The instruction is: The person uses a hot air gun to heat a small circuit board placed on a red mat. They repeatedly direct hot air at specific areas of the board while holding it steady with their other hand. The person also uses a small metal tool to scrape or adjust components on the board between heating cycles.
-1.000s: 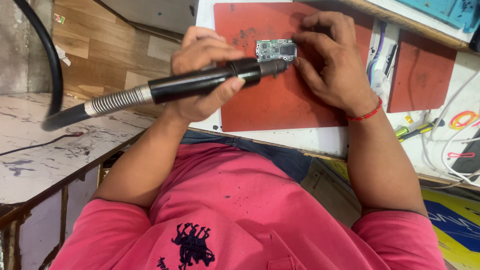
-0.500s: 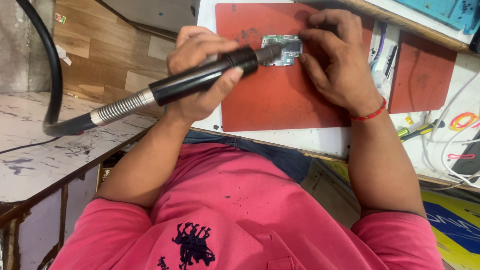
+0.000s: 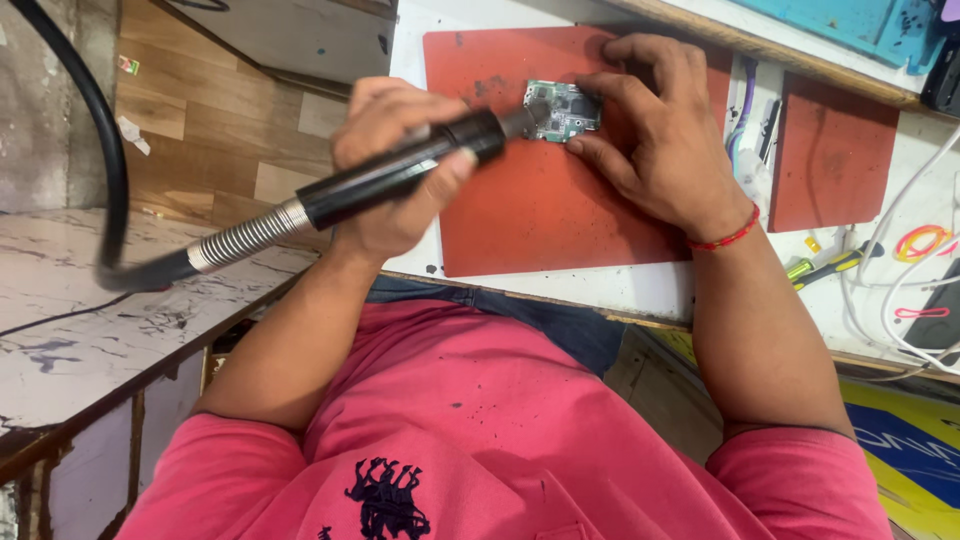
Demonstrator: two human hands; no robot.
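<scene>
Red mat (image 3: 560, 210) – circuit board (image 3: 563, 110) half hidden by right hand (image 3: 665, 140), tool tip unclear

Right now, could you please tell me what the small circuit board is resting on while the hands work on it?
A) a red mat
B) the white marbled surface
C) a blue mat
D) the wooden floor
A: the circuit board lies on the large red mat, steadied by the right hand, while the left hand brings the tip of the black tool to it.
</scene>
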